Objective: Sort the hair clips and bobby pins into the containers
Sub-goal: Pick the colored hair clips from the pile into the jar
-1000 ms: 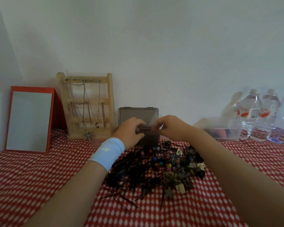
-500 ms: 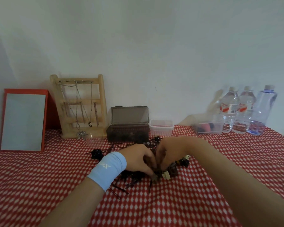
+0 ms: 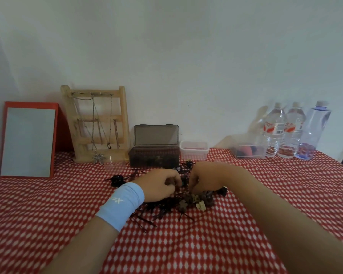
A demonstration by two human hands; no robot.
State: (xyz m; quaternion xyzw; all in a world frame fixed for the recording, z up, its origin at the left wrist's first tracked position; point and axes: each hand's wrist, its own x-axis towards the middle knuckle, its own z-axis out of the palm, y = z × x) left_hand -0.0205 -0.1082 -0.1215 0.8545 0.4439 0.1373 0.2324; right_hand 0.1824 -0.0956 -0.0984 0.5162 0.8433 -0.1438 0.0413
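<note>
left hand [image 3: 159,184]: bare, no rings seen | left wrist: light blue stretch wristband [image 3: 120,205], small white logo on top | left forearm: bare, no sleeve | right hand [image 3: 203,177]: bare | right forearm: bare, no sleeve, no watch

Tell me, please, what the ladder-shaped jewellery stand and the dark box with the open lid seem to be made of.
The jewellery stand looks like pale unpainted wood with a matt finish: light tan rails and rungs. The dark box seems to be smoky translucent plastic with a slight sheen: the wall shows faintly through its raised lid, and dark shapes show through its front.
</note>
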